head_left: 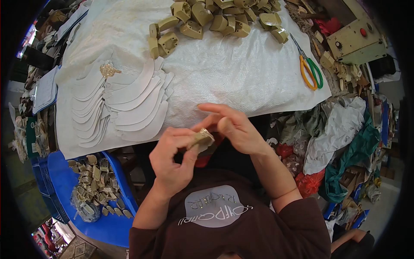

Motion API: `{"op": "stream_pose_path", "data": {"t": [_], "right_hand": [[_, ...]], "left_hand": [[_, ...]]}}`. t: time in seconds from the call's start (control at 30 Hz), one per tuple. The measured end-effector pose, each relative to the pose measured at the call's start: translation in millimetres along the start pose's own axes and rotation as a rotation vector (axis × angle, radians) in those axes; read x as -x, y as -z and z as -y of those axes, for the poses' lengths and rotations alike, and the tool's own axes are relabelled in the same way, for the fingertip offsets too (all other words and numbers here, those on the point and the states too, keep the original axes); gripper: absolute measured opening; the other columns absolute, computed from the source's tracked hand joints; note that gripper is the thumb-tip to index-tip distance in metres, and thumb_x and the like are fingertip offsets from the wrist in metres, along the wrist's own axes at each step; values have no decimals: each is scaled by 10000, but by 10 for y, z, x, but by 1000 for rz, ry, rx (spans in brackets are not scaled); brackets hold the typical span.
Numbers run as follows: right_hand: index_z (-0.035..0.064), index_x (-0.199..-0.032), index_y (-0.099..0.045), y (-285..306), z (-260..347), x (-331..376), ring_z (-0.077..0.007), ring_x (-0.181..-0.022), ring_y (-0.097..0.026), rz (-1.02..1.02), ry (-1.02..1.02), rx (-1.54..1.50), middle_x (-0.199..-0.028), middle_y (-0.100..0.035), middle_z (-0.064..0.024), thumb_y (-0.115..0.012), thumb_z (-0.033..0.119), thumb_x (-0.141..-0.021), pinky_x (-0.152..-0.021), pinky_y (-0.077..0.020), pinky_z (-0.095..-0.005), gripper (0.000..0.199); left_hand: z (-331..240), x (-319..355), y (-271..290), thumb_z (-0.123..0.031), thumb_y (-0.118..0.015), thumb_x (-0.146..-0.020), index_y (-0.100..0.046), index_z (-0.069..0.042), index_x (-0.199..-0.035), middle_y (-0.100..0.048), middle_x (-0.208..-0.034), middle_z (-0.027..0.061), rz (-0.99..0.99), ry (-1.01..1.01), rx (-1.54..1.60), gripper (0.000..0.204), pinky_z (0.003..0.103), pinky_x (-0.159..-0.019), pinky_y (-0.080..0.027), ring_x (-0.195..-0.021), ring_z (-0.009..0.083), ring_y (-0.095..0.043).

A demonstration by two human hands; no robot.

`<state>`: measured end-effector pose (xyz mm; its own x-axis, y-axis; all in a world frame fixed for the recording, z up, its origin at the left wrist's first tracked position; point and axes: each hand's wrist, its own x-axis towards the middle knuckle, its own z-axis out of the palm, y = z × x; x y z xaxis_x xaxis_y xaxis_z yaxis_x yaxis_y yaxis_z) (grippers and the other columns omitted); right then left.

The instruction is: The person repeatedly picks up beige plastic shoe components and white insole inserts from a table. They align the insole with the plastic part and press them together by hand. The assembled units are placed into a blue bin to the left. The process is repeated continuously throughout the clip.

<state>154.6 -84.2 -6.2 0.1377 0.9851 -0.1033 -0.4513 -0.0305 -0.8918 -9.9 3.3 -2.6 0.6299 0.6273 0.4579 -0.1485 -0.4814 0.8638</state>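
My left hand point(173, 157) pinches a small beige shoe heel point(202, 139) with a glittery edge, held just in front of my chest. Close beside it is my right hand point(238, 129), its index finger stretched out and its thumb apart; its lower fingers are partly hidden near the heel, and I cannot tell whether they touch it. Beyond my left hand, thin whitish curved pieces point(137, 108) lie fanned in overlapping rows on the white sheet point(207, 82). A gold glitter piece point(108, 71) rests at the top of those rows.
Bare beige heels point(202, 14) are heaped at the table's far side. Scissors point(310, 71) with orange and green handles lie at the right. A blue chair point(101, 231) at lower left holds many glittery heels point(95, 181). Bags point(334, 134) crowd the right, below a control box point(358, 41).
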Motion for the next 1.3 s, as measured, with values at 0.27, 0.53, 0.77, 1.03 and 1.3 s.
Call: {"op": "stream_pose_path", "data": {"t": [0.27,0.53,0.77,1.03,1.3], "right_hand": [[57,-948,-563,-194,-137,-30,-229,-900,-455,-178,523,624,-940,-523,-67,-615,28,-822,-834,-382,-326,139],[46,-907,-549,-254,-46,-32,-252,-883,-472,-157,511,657,-926,-550,-74,-610,125,-850,-850,-365,-352,114],[59,-933,-580,-229,-44,-24,-228,-959,-472,-113,497,417,-1023,-530,-60,-605,157,-852,-910,-345,-371,130],[-2,-1221,-505,-18,213,27,-175,-1059,-552,141,-35,-3,-1134,-608,-86,-706,48,-759,-915,-431,-321,506],[44,-1187,-526,-12,294,-35,-246,-940,-617,59,617,737,-1077,-640,-110,-761,46,-653,-808,-495,-335,583]], "left_hand": [[1,77,-108,25,-641,-830,-555,13,-911,-594,-967,123,-111,298,334,119,223,-635,-493,-760,106,-568],[-50,53,-73,78,-617,-822,-553,25,-885,-595,-992,121,-92,330,435,104,233,-707,-501,-817,106,-579],[-126,0,-31,24,-650,-834,-559,21,-907,-604,-998,157,-58,339,472,117,278,-742,-519,-881,166,-598],[-58,-64,35,58,-711,-678,-631,-21,-905,-627,-1013,171,69,-219,68,253,355,-794,-511,-952,294,-617],[108,-1,159,-414,-514,-883,-377,-20,-1343,-338,-1387,204,158,13,70,621,383,-938,-376,-1230,293,-382]]}}
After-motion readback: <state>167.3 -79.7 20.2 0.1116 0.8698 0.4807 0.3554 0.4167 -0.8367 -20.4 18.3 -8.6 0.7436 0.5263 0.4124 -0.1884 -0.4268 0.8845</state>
